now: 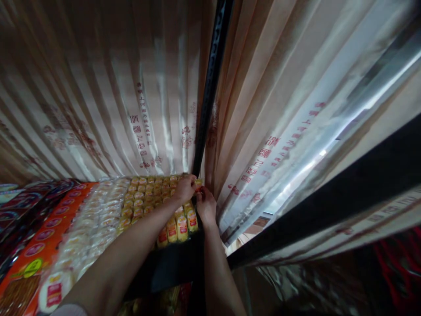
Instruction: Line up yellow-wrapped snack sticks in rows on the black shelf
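Observation:
Both my arms reach forward to the far right corner of a shelf packed with yellow snack packets [154, 197]. My left hand [184, 188] is closed, fingers curled down among the back packets by the black upright post [210, 92]. My right hand [205, 206] is closed too, pinching something small and orange against the post; I cannot make it out. The two hands almost touch.
Pale wrapped buns [95, 224] and orange boxes [42, 245] lie left of the yellow packets. Shiny plastic sheets with red print [144, 118] hang behind and on the right. A black shelf edge [329, 210] slants across the right side.

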`<action>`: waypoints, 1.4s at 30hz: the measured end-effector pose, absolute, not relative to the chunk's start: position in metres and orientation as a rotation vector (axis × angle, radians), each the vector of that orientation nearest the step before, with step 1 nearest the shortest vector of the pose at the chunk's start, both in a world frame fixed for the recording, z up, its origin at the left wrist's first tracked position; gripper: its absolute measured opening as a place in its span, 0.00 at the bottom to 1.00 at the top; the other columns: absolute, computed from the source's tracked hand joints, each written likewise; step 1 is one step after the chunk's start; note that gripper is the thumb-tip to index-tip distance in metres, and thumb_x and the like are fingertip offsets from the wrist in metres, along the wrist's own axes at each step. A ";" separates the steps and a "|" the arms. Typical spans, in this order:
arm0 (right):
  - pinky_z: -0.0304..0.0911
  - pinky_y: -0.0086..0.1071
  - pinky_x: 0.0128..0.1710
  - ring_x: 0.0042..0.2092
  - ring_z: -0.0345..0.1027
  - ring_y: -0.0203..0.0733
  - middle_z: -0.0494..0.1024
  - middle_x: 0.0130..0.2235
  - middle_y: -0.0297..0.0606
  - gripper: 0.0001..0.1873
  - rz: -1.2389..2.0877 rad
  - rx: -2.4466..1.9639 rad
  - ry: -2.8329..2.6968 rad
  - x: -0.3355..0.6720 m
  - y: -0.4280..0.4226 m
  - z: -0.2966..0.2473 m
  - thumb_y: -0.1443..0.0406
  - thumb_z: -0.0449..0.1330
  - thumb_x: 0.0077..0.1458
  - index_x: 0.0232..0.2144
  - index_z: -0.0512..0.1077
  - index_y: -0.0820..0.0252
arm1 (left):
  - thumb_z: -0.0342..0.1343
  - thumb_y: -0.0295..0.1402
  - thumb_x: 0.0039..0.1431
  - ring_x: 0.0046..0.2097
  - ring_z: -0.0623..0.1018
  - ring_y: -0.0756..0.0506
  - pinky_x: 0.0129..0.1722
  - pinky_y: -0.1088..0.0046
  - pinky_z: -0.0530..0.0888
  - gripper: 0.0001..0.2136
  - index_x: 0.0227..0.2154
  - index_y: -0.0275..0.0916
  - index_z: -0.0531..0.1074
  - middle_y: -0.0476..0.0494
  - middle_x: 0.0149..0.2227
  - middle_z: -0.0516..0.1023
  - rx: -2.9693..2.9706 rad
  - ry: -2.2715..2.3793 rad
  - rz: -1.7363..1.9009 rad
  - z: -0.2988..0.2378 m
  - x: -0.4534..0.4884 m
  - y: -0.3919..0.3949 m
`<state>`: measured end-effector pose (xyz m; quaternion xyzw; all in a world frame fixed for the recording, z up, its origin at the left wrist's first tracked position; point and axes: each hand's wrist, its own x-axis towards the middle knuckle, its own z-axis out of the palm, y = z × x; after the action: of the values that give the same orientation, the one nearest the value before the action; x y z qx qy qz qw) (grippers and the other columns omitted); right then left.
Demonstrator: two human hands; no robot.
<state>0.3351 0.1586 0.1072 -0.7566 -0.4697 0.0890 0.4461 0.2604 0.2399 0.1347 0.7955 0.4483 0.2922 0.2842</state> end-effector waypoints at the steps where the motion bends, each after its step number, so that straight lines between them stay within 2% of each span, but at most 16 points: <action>1: 0.61 0.33 0.45 0.44 0.69 0.43 0.75 0.43 0.45 0.18 0.233 -1.871 -1.174 0.335 0.160 0.104 0.65 0.48 0.55 0.46 0.68 0.63 | 0.51 0.24 0.52 0.39 0.75 0.50 0.42 0.73 0.70 0.14 0.43 0.38 0.69 0.46 0.37 0.77 2.161 1.209 0.751 0.132 0.260 0.241; 5: 0.62 0.33 0.45 0.43 0.70 0.42 0.76 0.41 0.45 0.17 0.257 -1.886 -1.210 0.337 0.162 0.093 0.66 0.48 0.55 0.44 0.70 0.63 | 0.51 0.27 0.53 0.39 0.75 0.47 0.42 0.71 0.69 0.13 0.42 0.39 0.70 0.45 0.36 0.77 2.276 1.294 0.637 0.124 0.256 0.240; 9: 0.61 0.33 0.46 0.44 0.70 0.42 0.77 0.42 0.45 0.18 0.273 -1.879 -1.225 0.339 0.166 0.086 0.66 0.47 0.56 0.44 0.71 0.63 | 0.53 0.29 0.53 0.46 0.71 0.43 0.48 0.68 0.66 0.11 0.39 0.39 0.73 0.42 0.37 0.76 2.417 1.340 0.598 0.120 0.253 0.240; 12: 0.62 0.33 0.46 0.43 0.71 0.42 0.77 0.43 0.45 0.18 0.302 -1.873 -1.207 0.339 0.169 0.085 0.67 0.47 0.55 0.45 0.70 0.63 | 0.55 0.31 0.52 0.47 0.69 0.42 0.50 0.67 0.64 0.11 0.39 0.39 0.74 0.42 0.39 0.75 2.468 1.367 0.617 0.119 0.253 0.242; 19: 0.63 0.29 0.37 0.36 0.72 0.40 0.78 0.36 0.39 0.17 0.300 -1.836 -1.225 0.341 0.180 0.090 0.68 0.44 0.56 0.41 0.71 0.59 | 0.55 0.32 0.51 0.49 0.65 0.42 0.51 0.66 0.62 0.12 0.40 0.40 0.75 0.40 0.41 0.72 2.466 1.398 0.608 0.122 0.253 0.247; 24: 0.62 0.30 0.38 0.40 0.71 0.43 0.78 0.36 0.44 0.18 0.322 -1.846 -1.227 0.341 0.190 0.085 0.68 0.43 0.56 0.42 0.70 0.60 | 0.55 0.35 0.52 0.49 0.65 0.42 0.51 0.66 0.62 0.12 0.40 0.40 0.75 0.40 0.41 0.71 2.478 1.381 0.635 0.118 0.252 0.250; 30: 0.61 0.31 0.37 0.42 0.71 0.44 0.78 0.40 0.45 0.19 0.434 -1.976 -1.249 0.343 0.199 0.082 0.69 0.45 0.55 0.47 0.67 0.60 | 0.56 0.33 0.51 0.49 0.64 0.41 0.51 0.65 0.61 0.12 0.39 0.41 0.74 0.41 0.41 0.71 2.456 1.388 0.645 0.112 0.252 0.256; 35: 0.59 0.30 0.32 0.38 0.72 0.44 0.78 0.38 0.43 0.18 0.511 -2.026 -1.363 0.341 0.200 0.084 0.65 0.45 0.57 0.47 0.67 0.57 | 0.54 0.31 0.50 0.49 0.64 0.41 0.51 0.66 0.61 0.13 0.40 0.37 0.73 0.39 0.42 0.71 2.477 1.445 0.626 0.111 0.252 0.256; 39: 0.59 0.28 0.32 0.38 0.72 0.42 0.78 0.37 0.41 0.17 0.520 -1.988 -1.367 0.342 0.201 0.083 0.67 0.46 0.56 0.45 0.68 0.56 | 0.54 0.29 0.49 0.50 0.65 0.41 0.51 0.65 0.61 0.17 0.43 0.34 0.71 0.37 0.44 0.71 2.471 1.496 0.609 0.113 0.253 0.254; 42: 0.59 0.27 0.33 0.39 0.71 0.40 0.78 0.37 0.39 0.16 0.529 -1.942 -1.362 0.344 0.202 0.081 0.69 0.46 0.55 0.42 0.69 0.56 | 0.53 0.29 0.49 0.50 0.65 0.40 0.51 0.65 0.61 0.14 0.41 0.36 0.72 0.37 0.43 0.72 2.460 1.497 0.567 0.116 0.254 0.253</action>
<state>0.3440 0.2024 0.0812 -0.7491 -0.5253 0.2039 0.3485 0.2536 0.2534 0.1156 0.8336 0.5074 0.1921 0.1032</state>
